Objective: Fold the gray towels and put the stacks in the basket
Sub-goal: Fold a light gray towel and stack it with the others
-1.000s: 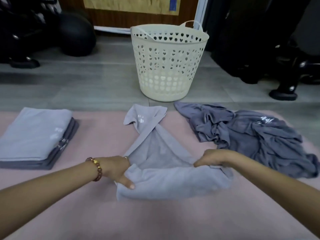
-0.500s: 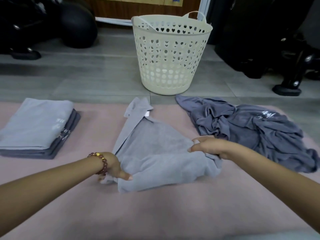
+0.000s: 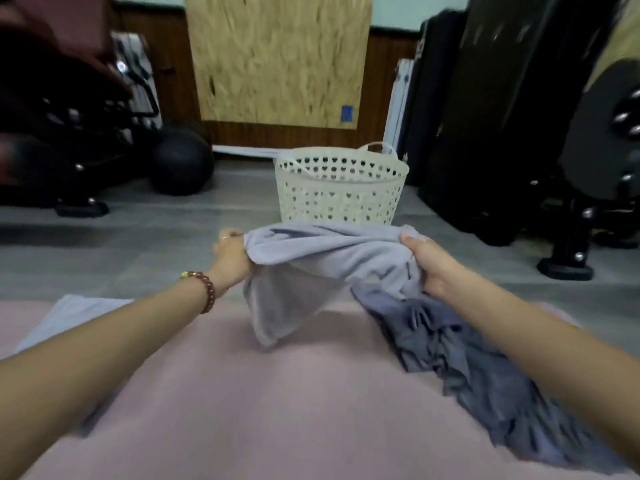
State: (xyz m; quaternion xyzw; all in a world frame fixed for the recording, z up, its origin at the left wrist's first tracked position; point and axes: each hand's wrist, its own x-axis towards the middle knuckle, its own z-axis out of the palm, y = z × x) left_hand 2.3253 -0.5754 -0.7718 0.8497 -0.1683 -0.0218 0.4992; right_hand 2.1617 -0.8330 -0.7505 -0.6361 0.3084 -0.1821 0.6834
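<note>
Holding a light gray towel (image 3: 329, 251) clear of the pink mat (image 3: 277, 410), bunched and stretched between two fists. Clamped at its left end in the curled fingers (image 3: 228, 235) of the left hand (image 3: 230, 252), at its right end in the right hand (image 3: 427, 263), thumb on top. Sagging at the near left corner. Just beyond, on the floor, a cream basket (image 3: 341, 188). Under the right forearm, a rumpled dark gray heap (image 3: 467, 358); at left, behind the left arm, a folded stack (image 3: 69, 313).
</note>
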